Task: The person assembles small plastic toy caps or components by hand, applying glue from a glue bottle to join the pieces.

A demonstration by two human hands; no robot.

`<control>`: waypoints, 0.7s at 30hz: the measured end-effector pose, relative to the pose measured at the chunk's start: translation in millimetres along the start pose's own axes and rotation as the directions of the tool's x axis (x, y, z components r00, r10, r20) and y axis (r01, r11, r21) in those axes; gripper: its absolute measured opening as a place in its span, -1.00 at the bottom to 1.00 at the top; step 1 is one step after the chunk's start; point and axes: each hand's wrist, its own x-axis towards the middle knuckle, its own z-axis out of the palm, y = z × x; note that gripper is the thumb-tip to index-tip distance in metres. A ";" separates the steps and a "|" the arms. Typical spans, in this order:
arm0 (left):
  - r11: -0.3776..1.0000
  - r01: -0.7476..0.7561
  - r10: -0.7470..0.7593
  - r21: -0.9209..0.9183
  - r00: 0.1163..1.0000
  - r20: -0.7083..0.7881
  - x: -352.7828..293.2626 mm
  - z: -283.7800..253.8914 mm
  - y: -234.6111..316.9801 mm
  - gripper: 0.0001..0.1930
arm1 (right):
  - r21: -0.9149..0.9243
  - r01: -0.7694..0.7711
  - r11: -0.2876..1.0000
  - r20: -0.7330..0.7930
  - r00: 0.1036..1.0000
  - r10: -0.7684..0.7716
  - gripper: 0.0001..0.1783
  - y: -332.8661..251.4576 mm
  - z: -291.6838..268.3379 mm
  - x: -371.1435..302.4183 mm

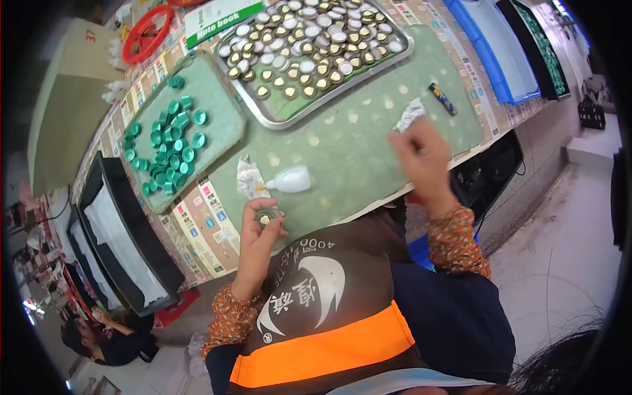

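Note:
Low over the near edge of the green mat (342, 148), my left hand (258, 230) pinches a small green cap (264, 215) with a pale disc inside it. Just beyond those fingers lie a white squeeze bottle (291, 179) with a yellowish tip and a crumpled white wrapper (248, 176). My right hand (424, 158) is raised at the right of the mat, its fingers curled and smeared by motion; whether it holds anything is hidden. Nearest to it is a crumpled silvery wrapper (411, 113). A dark patterned stick-like tube (442, 99) lies to its right.
A metal tray (284, 122) full of small round pieces, gold and silvery, stands at the back. Several green caps (174, 131) lie on a green-lined tray (224, 108) at left. Black bins (128, 243) flank the table's left, a blue bin (484, 49) its far right. Another person (118, 336) sits lower left.

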 end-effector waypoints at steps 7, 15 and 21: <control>0.994 -0.088 0.086 0.062 0.996 0.031 11.9 21.7 -2.2 -0.63 | -0.471 -0.280 0.836 -0.335 0.934 0.124 -0.91 126.1 -129.4 30.6; 0.992 -0.075 0.076 0.100 0.997 -0.010 27.1 32.9 -0.4 -0.60 | -0.619 -0.446 0.646 -0.220 0.888 0.403 -0.73 154.6 -138.4 29.7; 0.987 -0.073 0.072 0.143 0.997 0.013 32.5 43.8 4.5 -0.64 | 0.500 -0.491 0.714 0.169 0.863 0.476 -0.71 121.1 -147.8 31.3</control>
